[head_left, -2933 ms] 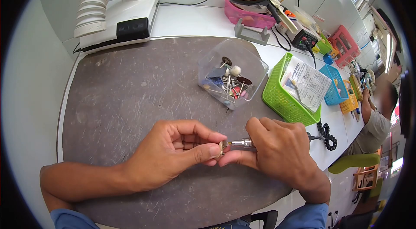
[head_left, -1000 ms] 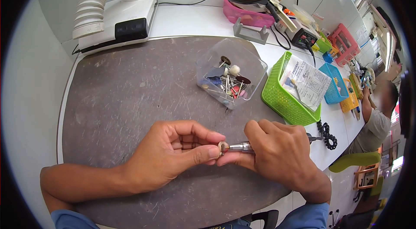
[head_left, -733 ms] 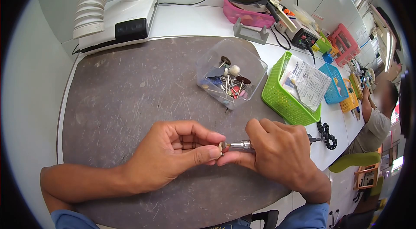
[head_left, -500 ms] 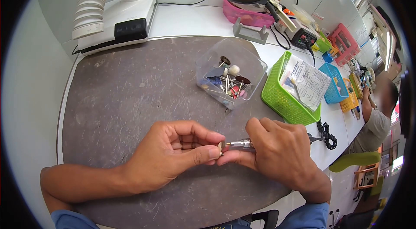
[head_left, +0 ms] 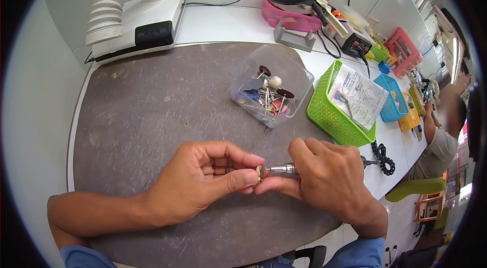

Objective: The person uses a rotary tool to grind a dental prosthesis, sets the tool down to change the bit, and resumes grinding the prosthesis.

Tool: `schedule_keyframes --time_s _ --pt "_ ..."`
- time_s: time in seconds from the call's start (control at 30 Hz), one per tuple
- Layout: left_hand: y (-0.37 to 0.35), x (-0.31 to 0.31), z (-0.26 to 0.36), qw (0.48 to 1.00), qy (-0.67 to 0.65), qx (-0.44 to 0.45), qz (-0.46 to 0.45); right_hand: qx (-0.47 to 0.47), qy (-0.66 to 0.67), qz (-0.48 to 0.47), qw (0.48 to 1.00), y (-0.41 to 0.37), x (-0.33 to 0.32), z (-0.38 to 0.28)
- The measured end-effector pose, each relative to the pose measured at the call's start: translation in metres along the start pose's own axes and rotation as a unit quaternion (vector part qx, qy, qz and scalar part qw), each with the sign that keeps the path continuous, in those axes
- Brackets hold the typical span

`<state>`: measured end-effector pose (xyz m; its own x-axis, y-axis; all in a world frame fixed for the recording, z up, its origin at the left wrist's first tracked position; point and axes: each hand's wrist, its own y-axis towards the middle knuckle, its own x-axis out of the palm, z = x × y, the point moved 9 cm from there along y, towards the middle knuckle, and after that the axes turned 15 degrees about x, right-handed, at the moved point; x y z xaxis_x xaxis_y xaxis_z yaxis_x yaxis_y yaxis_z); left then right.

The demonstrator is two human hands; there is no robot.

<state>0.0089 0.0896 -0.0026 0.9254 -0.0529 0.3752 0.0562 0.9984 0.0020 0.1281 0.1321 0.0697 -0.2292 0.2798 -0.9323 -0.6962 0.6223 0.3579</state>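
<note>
Head view: left hand [head_left: 200, 182] pinches a mostly hidden piece [head_left: 258, 172]; right hand [head_left: 327, 174] grips handpiece [head_left: 285, 168].

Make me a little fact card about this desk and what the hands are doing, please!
Left hand: pinching a small pale piece, too tiny to name
Right hand: holding a metal-tipped tool pointed at that piece
Clear tub: on the dark board, with thin-stemmed bits inside
Green basket: right of the tub, holding a printed packet
Back left: white machine with a ridged hose
Nearby: another person, at the far right
</note>
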Motion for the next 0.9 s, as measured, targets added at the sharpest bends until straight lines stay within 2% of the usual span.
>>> schedule_keyframes --time_s 0.2,0.27,0.37,0.9 --pt "0.0003 0.0007 0.0003 1.000 -0.007 0.001 -0.002 -0.003 -0.003 -0.016 1.000 -0.0004 0.0006 -0.0016" --pt "0.0002 0.0012 0.0001 1.000 -0.003 -0.003 -0.003 0.027 0.006 -0.028 0.999 0.0011 0.0001 0.0013" --pt "0.0003 0.0020 0.0011 1.000 -0.002 0.002 -0.007 -0.002 -0.001 -0.018 1.000 0.0001 0.0019 -0.0007" --pt "0.0002 0.0008 -0.0002 1.000 -0.009 0.003 -0.001 0.003 0.008 -0.006 1.000 -0.0004 0.0021 0.0011"
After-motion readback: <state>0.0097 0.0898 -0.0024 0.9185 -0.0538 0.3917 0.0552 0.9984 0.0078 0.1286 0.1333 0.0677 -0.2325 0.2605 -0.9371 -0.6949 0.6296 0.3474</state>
